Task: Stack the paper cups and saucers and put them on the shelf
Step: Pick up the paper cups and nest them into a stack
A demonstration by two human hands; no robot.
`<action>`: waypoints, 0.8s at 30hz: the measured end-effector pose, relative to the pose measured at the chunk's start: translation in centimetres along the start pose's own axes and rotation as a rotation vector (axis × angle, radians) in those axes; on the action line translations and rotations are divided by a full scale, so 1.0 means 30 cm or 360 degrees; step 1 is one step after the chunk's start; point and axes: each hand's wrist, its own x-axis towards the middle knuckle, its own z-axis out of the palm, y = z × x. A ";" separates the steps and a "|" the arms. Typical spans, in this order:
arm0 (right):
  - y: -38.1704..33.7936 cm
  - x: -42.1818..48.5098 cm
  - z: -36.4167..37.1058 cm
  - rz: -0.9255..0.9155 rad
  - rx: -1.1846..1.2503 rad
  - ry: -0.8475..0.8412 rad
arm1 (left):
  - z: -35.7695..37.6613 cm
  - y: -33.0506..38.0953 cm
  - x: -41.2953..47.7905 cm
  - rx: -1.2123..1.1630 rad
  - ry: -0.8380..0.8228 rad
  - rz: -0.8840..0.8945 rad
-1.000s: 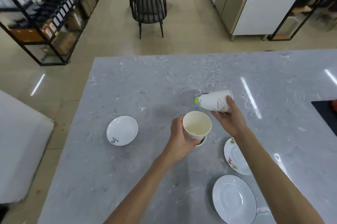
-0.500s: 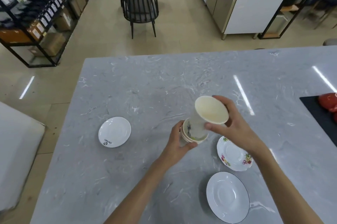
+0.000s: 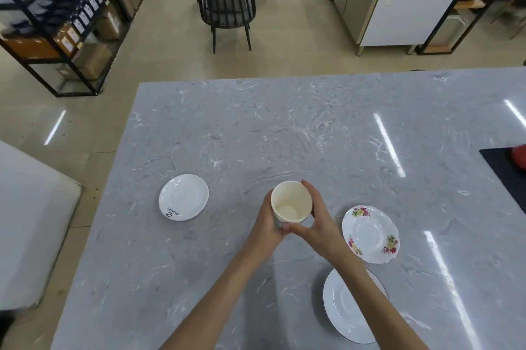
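Nested paper cups (image 3: 289, 206) stand upright in the middle of the grey marble table (image 3: 256, 127), cream inside. My left hand (image 3: 267, 225) wraps their left side and my right hand (image 3: 316, 220) wraps the right side, thumbs meeting in front. A plain white saucer with a small logo (image 3: 183, 197) lies to the left. A flower-patterned saucer (image 3: 370, 234) lies to the right. A larger white saucer with a dark rim (image 3: 344, 312) sits near the front edge, partly under my right forearm. Whatever is beneath the cups is hidden by my hands.
A black mat (image 3: 509, 176) with a red object (image 3: 519, 156) lies at the table's right edge. Beyond the table stand a black chair (image 3: 225, 5), a dark metal shelf with boxes (image 3: 57, 16) at the left and a steel counter (image 3: 398, 2) at the back right.
My right hand turned the printed cup upright and pushed it down into the cup held by my left hand. Both hands now wrap the nested cups.
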 end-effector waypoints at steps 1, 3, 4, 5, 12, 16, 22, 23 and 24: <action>-0.008 -0.003 0.027 -0.0014 -0.0006 0.0005 | -0.021 -0.011 -0.014 -0.0006 0.0041 -0.0006; -0.024 -0.017 0.085 -0.0052 -0.0015 -0.0035 | -0.073 -0.040 -0.056 -0.0018 0.0103 -0.0024; -0.028 -0.030 0.117 -0.0075 -0.0028 -0.0081 | -0.102 -0.056 -0.087 -0.0027 0.0137 -0.0047; -0.028 -0.049 0.150 -0.0098 -0.0054 -0.0129 | -0.127 -0.077 -0.124 -0.0018 0.0163 -0.0065; 0.009 -0.128 0.221 -0.0147 -0.0012 -0.0210 | -0.136 -0.159 -0.259 0.0071 0.0159 -0.0091; 0.036 -0.105 0.193 -0.0090 0.0049 -0.0364 | -0.074 -0.167 -0.237 -0.0084 0.0231 -0.0226; 0.128 -0.117 0.120 -0.0079 -0.0172 -0.0643 | -0.033 -0.129 -0.262 -0.0096 0.0454 -0.0473; 0.152 -0.137 0.109 -0.0030 -0.0181 -0.0601 | -0.028 -0.130 -0.268 -0.0147 0.0470 -0.0504; 0.174 -0.160 0.100 0.0063 -0.0142 -0.0531 | -0.027 -0.137 -0.285 -0.0158 0.0457 -0.0502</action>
